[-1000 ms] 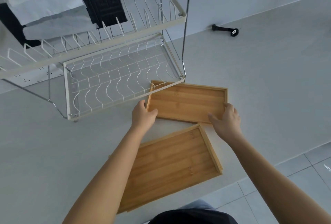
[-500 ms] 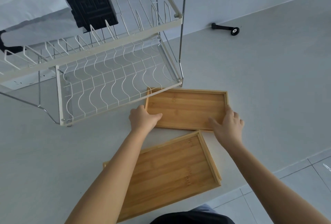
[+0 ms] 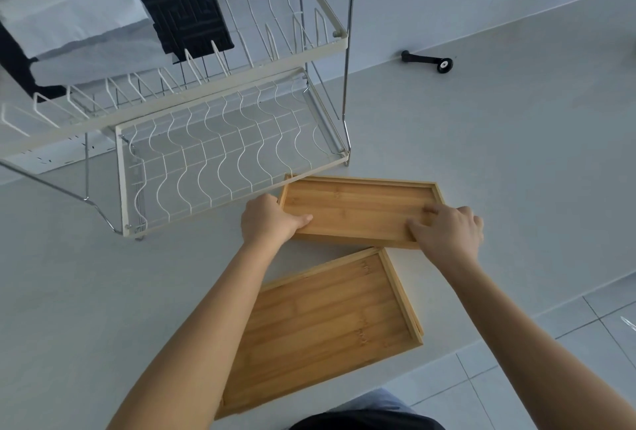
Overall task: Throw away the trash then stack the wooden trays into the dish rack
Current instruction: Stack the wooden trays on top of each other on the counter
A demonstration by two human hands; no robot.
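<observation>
2 hands grip the far tray (image 3: 358, 206): your left hand (image 3: 266, 219) and right hand (image 3: 447, 231), fingers closed on its ends, beside the dish rack (image 3: 220, 154).

A: anyone spot a brand, label or number anywhere here?

B: nope, nothing readable. The two trays (image 3: 358, 209) are plain bamboo grain, the rack (image 3: 220, 157) has no tag, and the black mat (image 3: 182, 9) up top only shows a woven pattern. Tiny dark specks on the wall behind the rack, too small to read.
</observation>
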